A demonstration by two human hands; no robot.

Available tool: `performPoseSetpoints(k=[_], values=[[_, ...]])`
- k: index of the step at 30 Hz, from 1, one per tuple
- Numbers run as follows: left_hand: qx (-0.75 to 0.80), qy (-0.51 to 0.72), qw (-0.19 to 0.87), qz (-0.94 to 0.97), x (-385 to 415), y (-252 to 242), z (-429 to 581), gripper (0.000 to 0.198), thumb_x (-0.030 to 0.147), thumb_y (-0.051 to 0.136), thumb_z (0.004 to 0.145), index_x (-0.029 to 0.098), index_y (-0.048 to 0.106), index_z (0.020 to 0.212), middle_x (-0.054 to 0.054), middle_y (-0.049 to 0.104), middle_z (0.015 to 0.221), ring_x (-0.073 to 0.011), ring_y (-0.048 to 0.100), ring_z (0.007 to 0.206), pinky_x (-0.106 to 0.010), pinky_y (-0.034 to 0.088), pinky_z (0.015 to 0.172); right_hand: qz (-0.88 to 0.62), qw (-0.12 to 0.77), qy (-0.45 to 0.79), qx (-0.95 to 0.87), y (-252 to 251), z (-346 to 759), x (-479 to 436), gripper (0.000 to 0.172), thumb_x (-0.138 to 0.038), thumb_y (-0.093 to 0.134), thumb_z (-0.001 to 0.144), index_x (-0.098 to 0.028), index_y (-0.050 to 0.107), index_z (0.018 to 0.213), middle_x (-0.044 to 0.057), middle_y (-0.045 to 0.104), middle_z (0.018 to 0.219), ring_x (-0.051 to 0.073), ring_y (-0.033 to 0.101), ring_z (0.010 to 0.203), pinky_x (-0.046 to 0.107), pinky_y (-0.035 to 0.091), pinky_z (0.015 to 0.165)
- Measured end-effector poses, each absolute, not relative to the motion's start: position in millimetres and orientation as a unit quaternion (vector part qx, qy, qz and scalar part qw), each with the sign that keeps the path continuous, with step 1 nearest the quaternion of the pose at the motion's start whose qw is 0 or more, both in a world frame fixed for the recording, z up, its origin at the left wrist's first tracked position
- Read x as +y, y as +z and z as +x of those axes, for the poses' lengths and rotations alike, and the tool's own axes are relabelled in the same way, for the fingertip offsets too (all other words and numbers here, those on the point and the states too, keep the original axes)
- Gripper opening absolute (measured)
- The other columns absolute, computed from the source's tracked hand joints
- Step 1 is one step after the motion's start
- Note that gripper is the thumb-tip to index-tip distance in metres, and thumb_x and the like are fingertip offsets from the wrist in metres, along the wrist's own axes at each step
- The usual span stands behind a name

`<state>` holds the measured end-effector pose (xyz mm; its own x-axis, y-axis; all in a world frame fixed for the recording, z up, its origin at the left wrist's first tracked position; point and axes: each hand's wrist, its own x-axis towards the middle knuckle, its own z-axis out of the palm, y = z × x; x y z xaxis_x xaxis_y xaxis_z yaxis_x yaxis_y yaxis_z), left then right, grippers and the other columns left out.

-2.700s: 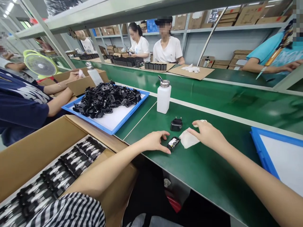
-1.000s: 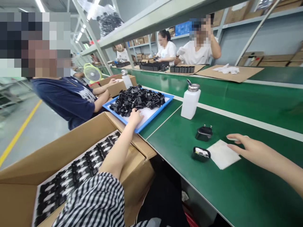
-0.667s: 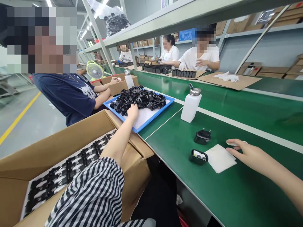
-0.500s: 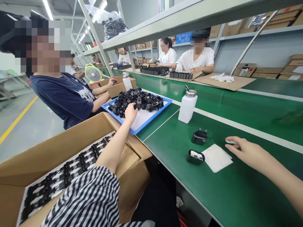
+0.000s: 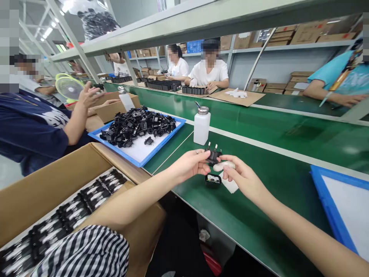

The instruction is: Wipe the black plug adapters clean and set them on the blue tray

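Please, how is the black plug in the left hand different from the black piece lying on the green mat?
The black plug is held up at the fingers of the left hand, while the black housing lies flat on the green mat. The plug shows two metal pins pointing up; the housing shows no pins from here, only a pale patch on its top. Both are black and look similar in size.

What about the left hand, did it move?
Yes. The left hand moved away from the blue tray, over toward the white bottle, and is now right by the black plug.
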<state>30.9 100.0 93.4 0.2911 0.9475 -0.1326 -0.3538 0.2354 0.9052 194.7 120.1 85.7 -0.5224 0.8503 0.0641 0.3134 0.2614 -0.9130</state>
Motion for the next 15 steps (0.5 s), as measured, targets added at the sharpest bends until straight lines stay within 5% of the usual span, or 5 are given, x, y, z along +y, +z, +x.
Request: performPoseSetpoints(k=[6, 12, 15], values=[[0.425, 0.469, 0.583, 0.509, 85, 84, 48, 0.025, 0.025, 0.051, 0.07, 0.013, 0.042, 0.088, 0.002, 0.051, 0.056, -0.0071, 0.05, 0.05, -0.017, 0.039, 0.048, -0.393, 0.318, 0.402, -0.763, 79, 194, 121, 0.032, -0.038, 0.049, 0.065, -0.021, 0.051, 0.092, 0.003, 0.054, 0.082, 0.013, 0.049, 0.061, 0.025, 0.042, 0.053], [0.541, 0.316, 0.351, 0.696, 87, 85, 30, 0.032, 0.029, 0.05, 0.068, 0.018, 0.047, 0.099, -0.003, 0.052, 0.09, -0.0091, 0.05, 0.063, -0.02, 0.038, 0.057, -0.431, 0.258, 0.232, -0.833, 75, 197, 126, 0.019, -0.034, 0.048, 0.066, -0.024, 0.059, 0.08, 0.003, 0.054, 0.081, 0.015, 0.052, 0.065, 0.029, 0.044, 0.057], [0.585, 0.196, 0.29, 0.732, 91, 81, 18, 0.042, 0.034, 0.059, 0.058, 0.018, 0.05, 0.096, -0.001, 0.054, 0.082, -0.0126, 0.05, 0.065, -0.022, 0.038, 0.056, -0.419, 0.21, 0.133, -0.873, 71, 198, 123, 0.017, -0.032, 0.046, 0.068, -0.024, 0.059, 0.077, 0.004, 0.054, 0.088, 0.019, 0.051, 0.077, 0.031, 0.044, 0.062]])
